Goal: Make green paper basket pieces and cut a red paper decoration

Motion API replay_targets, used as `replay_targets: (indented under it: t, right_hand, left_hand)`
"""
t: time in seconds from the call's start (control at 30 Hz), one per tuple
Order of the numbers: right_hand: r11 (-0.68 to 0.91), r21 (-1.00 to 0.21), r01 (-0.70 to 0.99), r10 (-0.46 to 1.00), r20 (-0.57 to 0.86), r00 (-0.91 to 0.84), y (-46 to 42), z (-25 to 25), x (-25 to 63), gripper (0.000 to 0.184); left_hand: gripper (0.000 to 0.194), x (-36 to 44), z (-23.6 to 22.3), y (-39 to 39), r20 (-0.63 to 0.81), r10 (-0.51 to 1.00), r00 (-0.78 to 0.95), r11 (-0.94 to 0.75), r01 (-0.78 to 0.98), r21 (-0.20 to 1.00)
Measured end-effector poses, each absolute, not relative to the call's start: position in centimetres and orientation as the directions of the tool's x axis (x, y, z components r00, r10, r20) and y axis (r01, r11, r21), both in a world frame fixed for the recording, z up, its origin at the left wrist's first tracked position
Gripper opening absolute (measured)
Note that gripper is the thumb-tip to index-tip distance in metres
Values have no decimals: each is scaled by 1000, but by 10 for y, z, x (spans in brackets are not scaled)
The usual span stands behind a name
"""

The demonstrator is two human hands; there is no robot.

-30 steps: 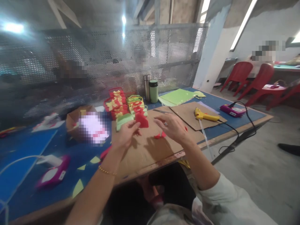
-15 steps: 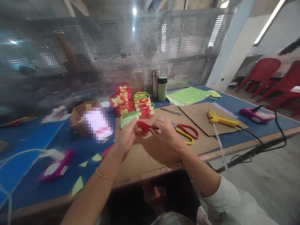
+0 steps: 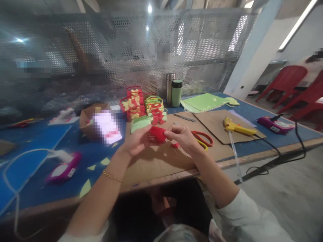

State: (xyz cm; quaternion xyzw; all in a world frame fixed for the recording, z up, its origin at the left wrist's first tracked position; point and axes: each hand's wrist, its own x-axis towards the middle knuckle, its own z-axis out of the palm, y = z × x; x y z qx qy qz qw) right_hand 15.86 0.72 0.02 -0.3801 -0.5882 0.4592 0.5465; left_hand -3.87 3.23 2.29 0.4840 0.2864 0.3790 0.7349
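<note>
A piece of red felt-like material [image 3: 158, 134] is stretched between my two hands above the cardboard. My left hand [image 3: 138, 139] grips its left edge, with the fingertips partly hidden behind it. On its right edge, my right hand [image 3: 180, 136] pinches with thumb and fingers. A small red scrap [image 3: 175, 145] lies on the cardboard just under my right hand. Scissors with orange and yellow handles [image 3: 204, 138] rest to the right of that hand, their blades hidden behind it. Beyond my left hand is a stack of light green pieces [image 3: 140, 124].
Small red bags with yellow bows [image 3: 133, 104] and green bags with red bows [image 3: 155, 112] stand behind. A yellow glue gun [image 3: 236, 127] lies on cardboard at right, its cord trailing off the edge. Two flasks [image 3: 177, 94], a box [image 3: 87, 122] and purple power strips [image 3: 275, 125] are around.
My right hand has come left and down to the red piece and taken hold of its right edge. The view has swung, uncovering the scissors. My left hand keeps its grip.
</note>
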Motion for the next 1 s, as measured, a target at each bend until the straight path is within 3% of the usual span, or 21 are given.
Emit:
replay_targets:
  t: [0.3, 0.53, 0.77, 1.0]
  right_hand:
    - [299, -954, -33, 949, 301, -93, 3, -2, 156, 44]
    - [365, -930, 48, 931, 364, -28, 7, -10, 154, 43]
    - [345, -938, 40, 938, 344, -39, 6, -9, 153, 50]
    - [262, -965, -18, 959, 263, -104, 5, -8, 147, 51]
  left_hand:
    - [20, -45, 23, 32, -36, 772, 634, 152, -129, 980]
    - [28, -44, 11, 42, 45, 904, 426, -43, -14, 999]
    - [29, -45, 19, 35, 117, 843, 526, -71, -106, 992]
    - [25, -44, 11, 44, 67, 923, 380, -17, -132, 991]
